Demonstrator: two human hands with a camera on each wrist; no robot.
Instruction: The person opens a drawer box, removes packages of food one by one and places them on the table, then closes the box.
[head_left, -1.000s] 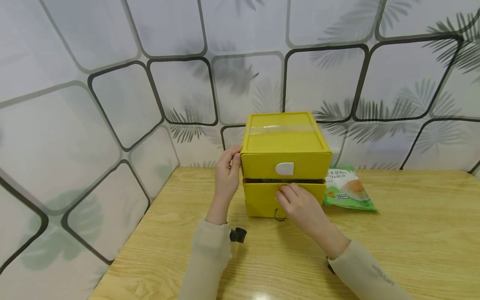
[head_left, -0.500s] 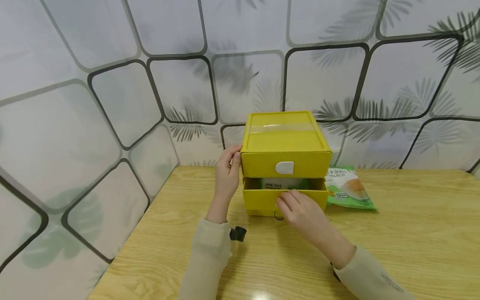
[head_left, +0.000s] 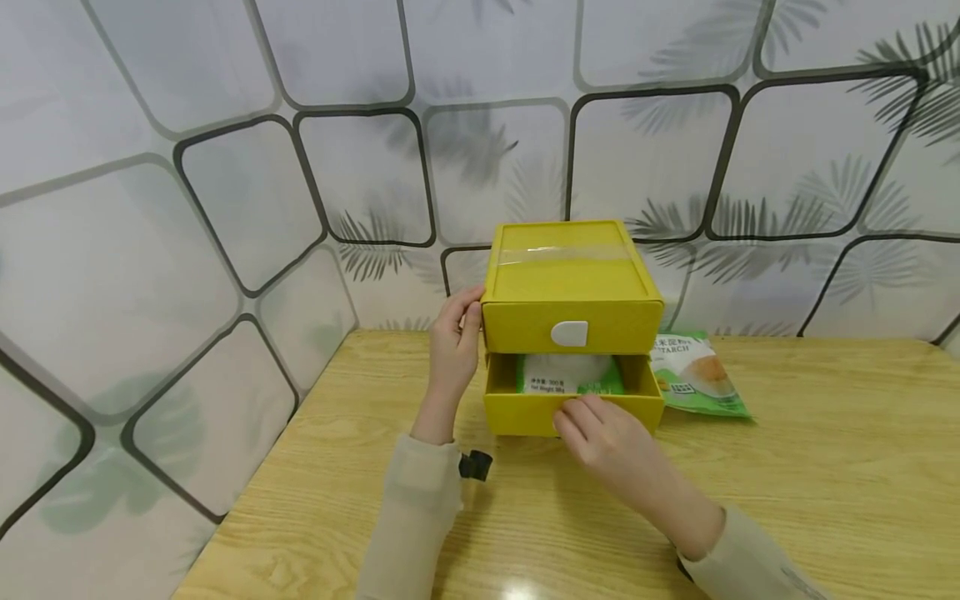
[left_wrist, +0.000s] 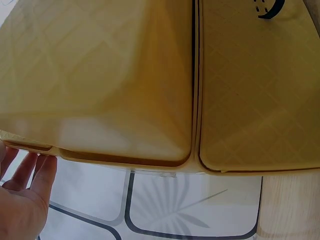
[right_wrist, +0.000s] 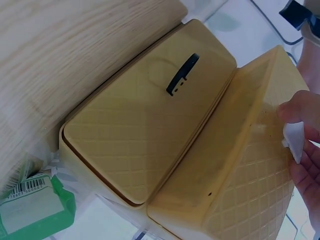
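Note:
A yellow drawer box stands on the table, and the drawer below its top one is pulled out. Inside that drawer lies a green-and-white packet. My right hand is at the drawer's front; in the right wrist view its thumb and fingers pinch a white handle. My left hand rests against the box's left side, near the upper front corner. The left wrist view shows its fingertips touching the box edge, fairly straight. The top drawer, with a white handle, is closed.
A green-and-white starch bag lies right of the box, partly behind it. Below the pulled-out drawer, the right wrist view shows another closed panel with a black loop handle. The patterned wall rises close behind the box.
My right hand has drawn the drawer toward me from a narrow gap to well out, bringing the packet inside into sight. The left hand has stayed at the box's side.

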